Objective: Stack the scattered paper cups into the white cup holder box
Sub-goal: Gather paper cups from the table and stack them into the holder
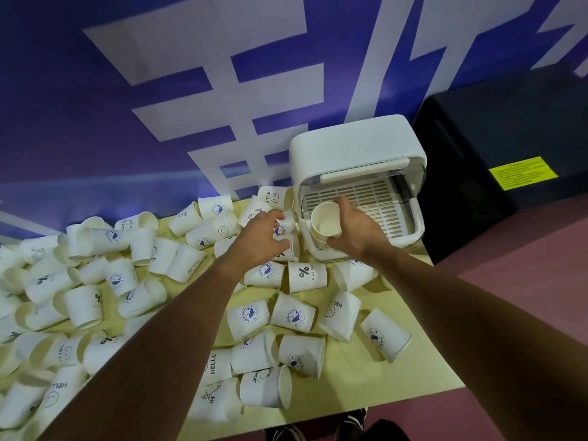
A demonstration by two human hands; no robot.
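The white cup holder box (356,144) stands at the table's far right with its lid raised and a slotted tray (375,202) inside. My right hand (353,227) grips an upright white paper cup (324,219) over the box's front left corner, on top of another cup. My left hand (261,233) is just left of the box, its fingers curled round a printed paper cup (283,229) lying in the pile. Several more white paper cups (292,316) lie scattered on their sides across the table.
The yellowish table (423,370) ends at the right and near edges over a reddish floor. A black cabinet (509,148) with a yellow label stands right of the box. A blue-and-white wall banner (191,90) runs behind. Dark shoes (350,421) show below the table edge.
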